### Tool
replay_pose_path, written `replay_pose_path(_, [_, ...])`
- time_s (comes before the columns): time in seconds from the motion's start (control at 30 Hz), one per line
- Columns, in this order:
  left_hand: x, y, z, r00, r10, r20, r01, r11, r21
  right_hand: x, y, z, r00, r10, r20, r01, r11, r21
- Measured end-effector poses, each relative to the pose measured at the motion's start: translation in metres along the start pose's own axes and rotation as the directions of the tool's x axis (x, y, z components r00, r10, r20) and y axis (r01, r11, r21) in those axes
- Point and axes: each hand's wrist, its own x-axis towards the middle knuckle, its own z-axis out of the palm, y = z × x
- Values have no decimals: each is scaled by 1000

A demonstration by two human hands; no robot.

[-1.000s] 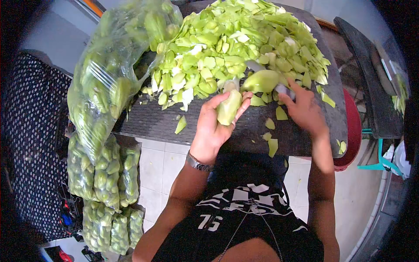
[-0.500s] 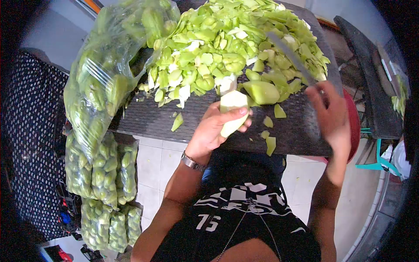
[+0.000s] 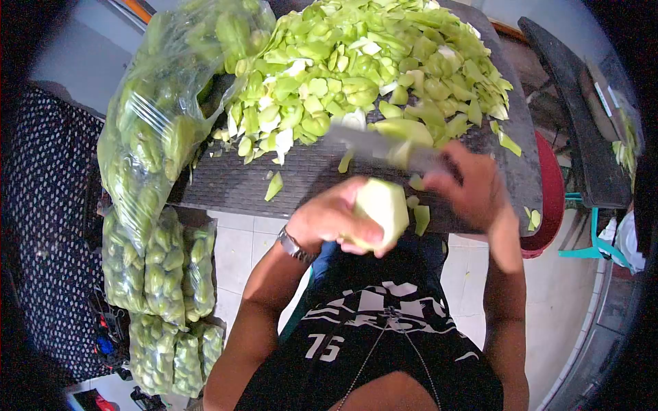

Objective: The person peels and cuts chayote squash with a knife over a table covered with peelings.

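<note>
My left hand (image 3: 336,216) is closed around a pale green chayote (image 3: 384,205), peeled into flat facets, just in front of the table edge. Gripped in my right hand (image 3: 473,183) is a knife (image 3: 363,142), blurred by motion. Its blade points left, above the chayote and apart from it. Beyond both hands, a large heap of green chayote peelings (image 3: 322,85) covers the far part of the dark woven-top table (image 3: 226,181). A few loose peel pieces (image 3: 421,219) lie near the front edge.
A clear plastic bag of whole chayotes (image 3: 154,130) rests at the table's left. More filled bags (image 3: 164,274) are stacked below it. A red tub (image 3: 548,198) stands under the right edge, near a turquoise stool (image 3: 593,250). Another dark table (image 3: 582,116) is farther right.
My left hand has drawn the chayote down toward my body and turned it. My right hand has moved left and down, swinging the blade from pointing away to pointing left.
</note>
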Motion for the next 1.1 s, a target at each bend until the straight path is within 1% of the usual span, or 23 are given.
replay_pose_path(0.03, [0, 2, 4, 995, -91, 36, 91, 995, -26, 4, 10, -7, 993, 99, 59, -99, 995, 6])
replay_pose_path(0.1, [-1, 6, 11, 986, -27, -168, 49, 990, 133, 11, 21, -23, 943, 283, 177, -288, 958, -1])
replay_pose_path(0.13, [0, 11, 18, 954, 52, -296, 11, 978, 206, 11, 17, -27, 921, 319, 225, -329, 944, 8])
replay_pose_path(0.17, [2, 13, 10, 929, -20, -370, 103, 973, 207, 10, 15, -27, 928, 302, 216, -304, 952, -28])
replay_pose_path(0.23, [6, 14, 1, 864, 21, -503, 96, 974, 205, 8, 12, -27, 942, 273, 193, -257, 961, -106])
replay_pose_path(0.3, [5, 21, -11, 852, 154, -500, 56, 924, 379, 6, 13, -21, 938, 304, 168, -302, 953, -35])
replay_pose_path(0.37, [-4, 26, -23, 801, 230, -553, 26, 909, 416, 6, 12, -16, 929, 326, 175, -339, 939, 52])
replay_pose_path(0.4, [-7, 28, -28, 774, 239, -586, -41, 943, 330, 6, 11, -15, 924, 331, 192, -354, 930, 100])
replay_pose_path(0.43, [-11, 29, -32, 734, 290, -614, -148, 951, 273, 7, 11, -13, 919, 335, 208, -368, 918, 146])
replay_pose_path(0.5, [-14, 29, -40, 636, 377, -674, -369, 915, 164, 2, 17, 2, 942, 261, 212, -323, 875, 361])
replay_pose_path(0.53, [-12, 28, -42, 593, 400, -699, -381, 904, 194, -2, 19, 4, 933, 257, 251, -347, 827, 443])
replay_pose_path(0.57, [-11, 29, -44, 600, 386, -701, -370, 910, 185, -4, 18, 6, 923, 253, 290, -374, 770, 518])
replay_pose_path(0.63, [-8, 34, -42, 614, 356, -704, -345, 924, 166, -7, 7, 1, 844, 282, 456, -525, 610, 594])
replay_pose_path(0.73, [-1, 31, -48, 571, 356, -740, -410, 904, 118, -14, 15, 10, 926, 16, 377, -303, 627, 717])
replay_pose_path(0.83, [0, 30, -56, 509, 349, -787, -382, 911, 157, -17, 7, 3, 875, 103, 473, -452, 524, 722])
replay_pose_path(0.93, [-10, 33, -69, 617, 355, -702, -491, 871, 9, -19, 7, 5, 881, 103, 463, -453, 469, 758])
replay_pose_path(0.97, [-7, 30, -71, 580, 370, -726, -599, 797, -72, -19, 8, 6, 876, 102, 472, -467, 428, 774])
replay_pose_path(1.03, [11, 31, -57, 501, 381, -777, -779, 590, -213, -19, 9, 6, 865, 98, 492, -493, 345, 799])
replay_pose_path(1.07, [13, 26, -64, 600, 420, -681, -773, 523, -359, -18, 6, 8, 862, 117, 493, -498, 382, 779])
replay_pose_path(1.1, [18, 27, -61, 598, 389, -701, -767, 531, -360, -13, -3, 10, 860, 138, 492, -501, 418, 758])
